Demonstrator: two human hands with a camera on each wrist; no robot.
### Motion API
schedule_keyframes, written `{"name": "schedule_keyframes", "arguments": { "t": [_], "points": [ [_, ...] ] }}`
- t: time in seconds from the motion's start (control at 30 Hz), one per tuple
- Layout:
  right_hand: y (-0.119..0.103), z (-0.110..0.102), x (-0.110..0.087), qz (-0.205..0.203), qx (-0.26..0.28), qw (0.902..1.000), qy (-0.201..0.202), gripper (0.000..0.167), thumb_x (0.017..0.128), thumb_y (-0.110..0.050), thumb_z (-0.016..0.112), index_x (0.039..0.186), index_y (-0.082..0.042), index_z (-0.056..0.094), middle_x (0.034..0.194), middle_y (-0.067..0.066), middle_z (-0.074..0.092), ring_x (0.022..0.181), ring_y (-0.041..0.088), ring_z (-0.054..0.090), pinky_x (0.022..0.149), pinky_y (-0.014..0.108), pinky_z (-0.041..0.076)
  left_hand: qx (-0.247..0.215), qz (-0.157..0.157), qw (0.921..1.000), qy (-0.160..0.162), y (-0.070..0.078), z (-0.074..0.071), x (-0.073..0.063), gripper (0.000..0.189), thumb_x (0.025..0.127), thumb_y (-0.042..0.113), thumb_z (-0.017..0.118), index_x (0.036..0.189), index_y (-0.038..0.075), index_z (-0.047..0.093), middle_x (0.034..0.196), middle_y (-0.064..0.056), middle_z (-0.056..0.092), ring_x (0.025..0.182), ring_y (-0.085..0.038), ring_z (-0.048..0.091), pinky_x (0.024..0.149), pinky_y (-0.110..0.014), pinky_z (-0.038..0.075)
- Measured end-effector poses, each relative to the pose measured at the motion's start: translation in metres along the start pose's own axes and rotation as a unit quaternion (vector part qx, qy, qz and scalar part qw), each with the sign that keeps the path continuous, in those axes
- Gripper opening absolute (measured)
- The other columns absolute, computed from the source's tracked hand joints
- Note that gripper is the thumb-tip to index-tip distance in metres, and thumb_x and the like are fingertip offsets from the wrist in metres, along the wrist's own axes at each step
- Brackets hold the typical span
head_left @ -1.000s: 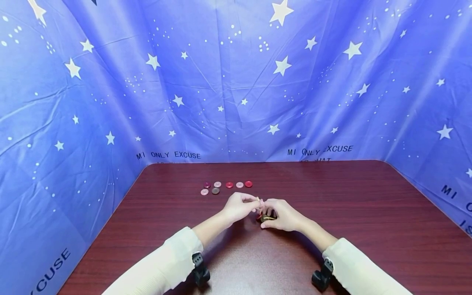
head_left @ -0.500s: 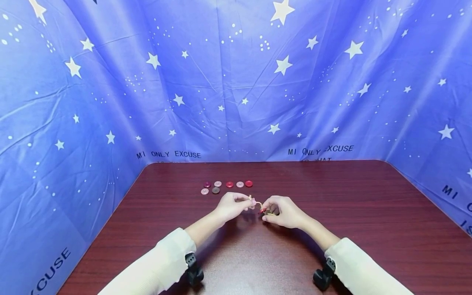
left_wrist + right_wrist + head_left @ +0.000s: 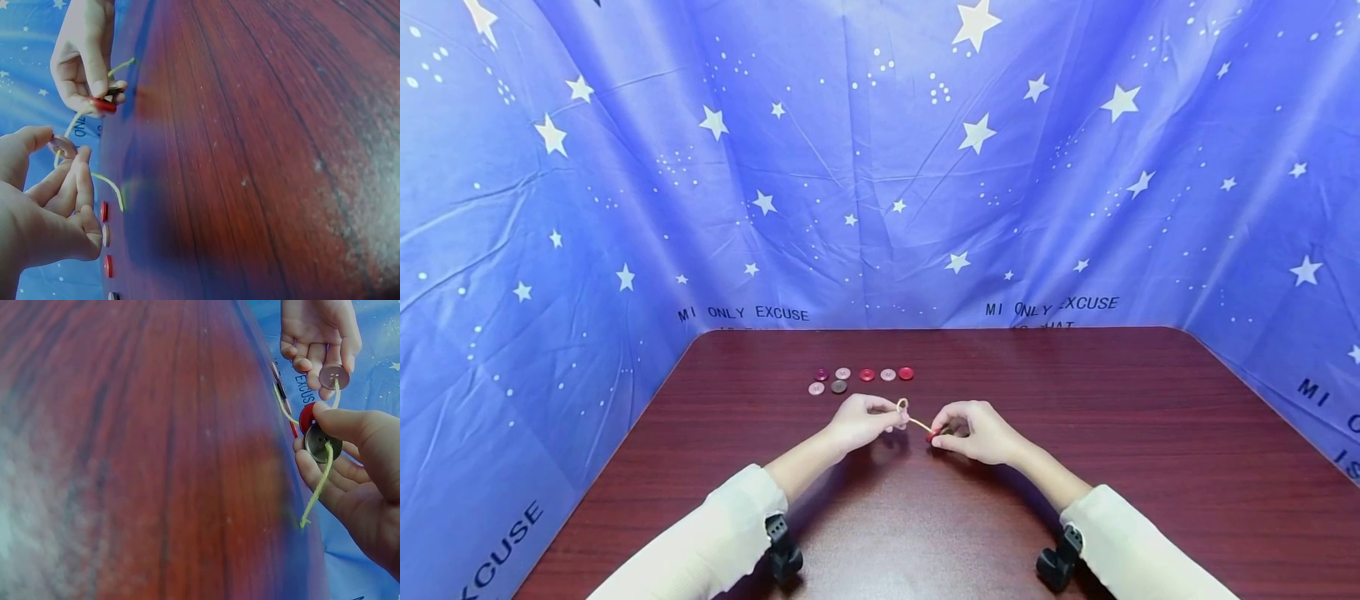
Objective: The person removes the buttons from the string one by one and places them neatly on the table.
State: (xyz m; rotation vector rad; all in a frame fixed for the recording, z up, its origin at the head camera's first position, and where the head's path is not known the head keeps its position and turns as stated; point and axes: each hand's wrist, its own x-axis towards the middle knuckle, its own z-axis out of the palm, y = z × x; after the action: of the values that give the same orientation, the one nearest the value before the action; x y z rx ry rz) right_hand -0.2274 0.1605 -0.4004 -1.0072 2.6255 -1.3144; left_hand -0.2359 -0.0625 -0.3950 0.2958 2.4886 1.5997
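My left hand [image 3: 859, 423] pinches a pale pink button [image 3: 334, 377] between thumb and fingertip. A yellow cord [image 3: 919, 424] runs through that button and stretches across to my right hand [image 3: 979, 432]. There, thumb and fingers grip a red button [image 3: 103, 105] and a dark grey-green button [image 3: 314, 447], which lie close together on the same cord. One cord end hangs below the dark button in the right wrist view. The other end trails past the left fingers in the left wrist view. Both hands are raised above the table, a short gap between them.
Loose buttons lie in two rows on the dark red wooden table [image 3: 1075, 392], beyond the left hand: purple [image 3: 822, 375], red [image 3: 867, 375], pink [image 3: 816, 388] and a grey-brown one [image 3: 838, 387] among them. A blue starry curtain [image 3: 865, 167] surrounds the table's back and sides.
My left hand has moved left, away from the right hand, with the pink button, and the cord between them now stretches straighter. The right hand has hardly moved.
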Motion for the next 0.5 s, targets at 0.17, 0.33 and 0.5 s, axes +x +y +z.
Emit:
{"name": "schedule_keyframes", "arguments": {
  "t": [0.17, 0.33, 0.5],
  "points": [
    [0.014, 0.002, 0.002, 0.018, 0.033, 0.9993, -0.005, 0.009, 0.083, -0.006, 0.072, 0.088, -0.001, 0.067, 0.079, 0.015, 0.071, 0.061, 0.007, 0.058, 0.055, 0.017, 0.048, 0.002, -0.006, 1.0, -0.005, -0.002, -0.003, -0.001, 0.023, 0.083, 0.024, 0.071, 0.094, 0.005, 0.075, 0.087, -0.011, 0.076, 0.074, -0.011, 0.064, 0.068, -0.02, 0.044],
    [0.018, 0.001, 0.002, 0.011, 0.062, 0.9979, -0.011, 0.01, 0.085, -0.011, 0.071, 0.088, -0.001, 0.068, 0.077, 0.016, 0.071, 0.063, 0.008, 0.061, 0.057, 0.02, 0.052, 0.003, -0.012, 0.9999, 0.0, -0.002, -0.006, -0.002, 0.022, 0.083, 0.023, 0.071, 0.095, 0.005, 0.075, 0.087, -0.009, 0.076, 0.075, -0.011, 0.064, 0.068, -0.02, 0.045],
    [0.018, -0.002, 0.002, 0.007, 0.075, 0.997, -0.016, 0.009, 0.085, -0.009, 0.07, 0.088, -0.001, 0.067, 0.078, 0.017, 0.071, 0.065, 0.009, 0.063, 0.06, 0.023, 0.054, -0.001, -0.018, 0.9998, 0.006, -0.001, -0.008, -0.004, 0.021, 0.082, 0.023, 0.072, 0.095, 0.006, 0.076, 0.084, -0.008, 0.076, 0.075, -0.012, 0.064, 0.071, -0.021, 0.046]
  ]
}}
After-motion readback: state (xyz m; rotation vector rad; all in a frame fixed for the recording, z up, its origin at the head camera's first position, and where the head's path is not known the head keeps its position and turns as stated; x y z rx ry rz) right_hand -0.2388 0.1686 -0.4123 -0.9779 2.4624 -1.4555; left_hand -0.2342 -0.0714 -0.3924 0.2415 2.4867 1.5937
